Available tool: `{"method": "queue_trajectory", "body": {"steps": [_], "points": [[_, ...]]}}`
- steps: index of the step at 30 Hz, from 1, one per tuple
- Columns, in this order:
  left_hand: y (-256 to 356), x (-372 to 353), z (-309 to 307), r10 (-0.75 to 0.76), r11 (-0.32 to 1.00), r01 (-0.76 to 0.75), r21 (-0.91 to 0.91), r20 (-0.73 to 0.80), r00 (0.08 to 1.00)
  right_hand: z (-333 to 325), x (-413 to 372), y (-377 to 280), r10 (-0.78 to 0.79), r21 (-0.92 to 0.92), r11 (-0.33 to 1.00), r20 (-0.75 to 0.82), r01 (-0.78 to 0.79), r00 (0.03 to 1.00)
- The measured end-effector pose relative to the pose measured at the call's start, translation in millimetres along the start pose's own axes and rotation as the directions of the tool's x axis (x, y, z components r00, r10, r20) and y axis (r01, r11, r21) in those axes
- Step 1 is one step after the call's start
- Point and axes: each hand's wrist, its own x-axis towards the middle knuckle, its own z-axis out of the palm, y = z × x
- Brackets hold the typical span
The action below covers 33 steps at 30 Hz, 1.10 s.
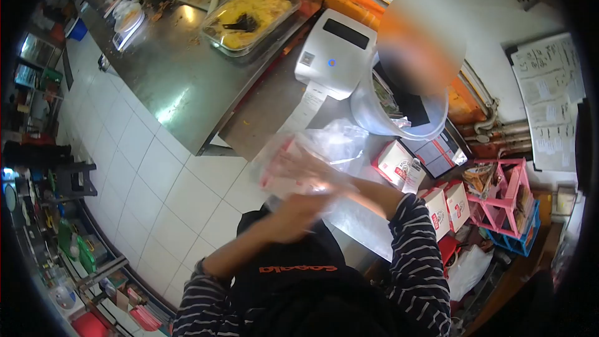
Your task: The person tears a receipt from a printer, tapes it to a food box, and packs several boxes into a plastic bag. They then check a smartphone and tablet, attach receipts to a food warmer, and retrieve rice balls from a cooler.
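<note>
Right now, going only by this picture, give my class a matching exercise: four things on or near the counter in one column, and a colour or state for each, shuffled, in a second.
Column one:
1. receipt printer
2. glass dish
3. rack
4. plastic bag

Column two:
a. pink
b. holds yellow food
c. white, with a small blue light
d. clear and crumpled

Pairs: 1-c, 2-b, 3-a, 4-d.

Two hands (293,215) (299,165), one plastic bag (334,140), one printer (337,50), one bucket (380,118), one glass dish (253,15), three red-and-white boxes (396,161) (437,209) (458,200).
</note>
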Motion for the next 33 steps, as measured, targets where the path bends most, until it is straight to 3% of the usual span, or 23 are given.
{"method": "queue_trajectory", "body": {"steps": [1, 2, 3, 4, 5, 7, 9, 10, 12, 14, 15, 16, 18, 19, 21, 23, 26, 28, 29, 30, 31, 32, 33], "points": [[15.1, 8.9, 13.1, 0.07, 0.995, -0.08, 0.065, 0.15, 0.986, -0.5, -7.9, -8.1, -0.001, -0.089, 0.996, 0.026, 0.004, 1.0], [18.2, 10.4, 19.0, 0.149, 0.988, -0.138, -0.067, 0.205, 0.967, -5.0, -19.2, -18.8, 0.014, -0.199, 0.98, 0.066, -0.001, 0.998], [24.6, 8.0, 17.8, 0.269, 0.963, -0.268, -0.032, 0.163, 0.949, -8.9, -29.5, -33.0, 0.062, -0.302, 0.953, 0.114, -0.024, 0.992], [35.7, 9.9, 12.1, 0.432, 0.901, -0.434, 0.001, -0.075, 0.899, -11.3, -40.7, -49.6, 0.122, -0.395, 0.917, 0.158, -0.05, 0.98], [42.6, 13.0, 7.9, 0.564, 0.817, -0.572, 0.07, -0.3, 0.769, -10.2, -49.9, -64.2, 0.185, -0.453, 0.888, 0.189, -0.082, 0.964], [6.1, 9.9, 5.6, 0.246, 0.957, -0.206, 0.204, -0.192, 0.95, -2.0, -63.6, -78.9, 0.285, -0.533, 0.837, 0.225, -0.128, 0.932], [12.5, 37.8, 28.6, 0.113, 0.983, -0.065, 0.17, -0.292, 0.95, 8.1, -74.8, -73.5, 0.347, -0.537, 0.826, 0.249, -0.169, 0.904], [7.9, 55.1, 42.1, -0.08, 0.993, 0.083, 0.085, -0.032, 0.996, 8.0, -82.0, -71.4, 0.375, -0.501, 0.841, 0.27, -0.203, 0.887], [1.9, 81.4, 89.8, 0.001, 0.989, 0.031, -0.148, 0.21, 0.978, -6.8, -96.0, -91.7, 0.412, -0.423, 0.865, 0.289, -0.271, 0.864], [18.6, 83.9, 118.2, 0.393, 0.908, -0.375, -0.188, 0.066, 0.917, -46.3, -107.2, -150.3, 0.431, -0.29, 0.888, 0.254, -0.357, 0.866], [35.3, 82.4, 116.8, 0.542, 0.84, -0.541, -0.039, 0.024, 0.84, -59.3, -107.8, -167.1, 0.394, -0.251, 0.906, 0.205, -0.341, 0.896], [36.0, 77.1, 105.7, 0.587, 0.808, -0.588, 0.025, 0.036, 0.809, -69.0, -104.8, -176.9, 0.338, -0.212, 0.93, 0.163, -0.301, 0.927], [33.2, 63.8, 76.1, 0.117, 0.993, -0.111, -0.041, 0.185, 0.976, -68.7, -86.0, -167.3, 0.174, -0.207, 0.967, 0.107, -0.149, 0.979], [30.8, 59.0, 63.8, -0.131, 0.988, 0.148, -0.044, 0.27, 0.954, -61.4, -74.1, -148.4, 0.102, -0.221, 0.972, 0.095, -0.079, 0.99], [-18.2, 61.6, 57.0, -0.382, 0.832, 0.357, 0.425, -0.03, 0.924, -45.7, -51.8, -110.0, 0.046, -0.299, 0.954, 0.122, -0.008, 0.991], [-59.6, 71.5, 47.9, -0.187, 0.809, 0.382, 0.446, -0.421, 0.887, -33.0, -45.7, -82.6, 0.082, -0.414, 0.91, 0.186, 0.002, 0.979], [-65.2, 117.0, 48.3, -0.019, 0.899, 0.086, 0.429, -0.159, 0.987, -18.0, -59.6, -68.3, 0.228, -0.558, 0.829, 0.271, -0.04, 0.935], [-36.0, 145.4, 89.2, 0.112, 0.95, -0.13, 0.283, 0.078, 0.991, -2.9, -70.0, -69.4, 0.311, -0.613, 0.786, 0.276, -0.083, 0.91], [2.6, 135.5, 106.9, 0.487, 0.853, -0.469, -0.227, 0.026, 0.873, 4.1, -75.0, -69.3, 0.348, -0.635, 0.765, 0.262, -0.111, 0.9], [30.4, 132.4, 130.3, 0.529, 0.844, -0.525, -0.105, 0.316, 0.788, 11.0, -79.4, -67.5, 0.374, -0.652, 0.746, 0.242, -0.136, 0.895], [56.8, 107.9, 121.5, 0.498, 0.867, -0.441, -0.232, 0.453, 0.74, 17.8, -82.8, -65.6, 0.397, -0.667, 0.728, 0.223, -0.157, 0.89], [47.9, 84.5, 143.6, 0.658, 0.753, -0.594, -0.283, 0.297, 0.692, 22.3, -86.1, -62.0, 0.415, -0.68, 0.712, 0.203, -0.178, 0.887], [40.9, 72.5, 143.8, 0.64, 0.761, -0.579, -0.292, 0.189, 0.745, 26.4, -87.9, -57.0, 0.432, -0.688, 0.698, 0.182, -0.2, 0.883]]}}
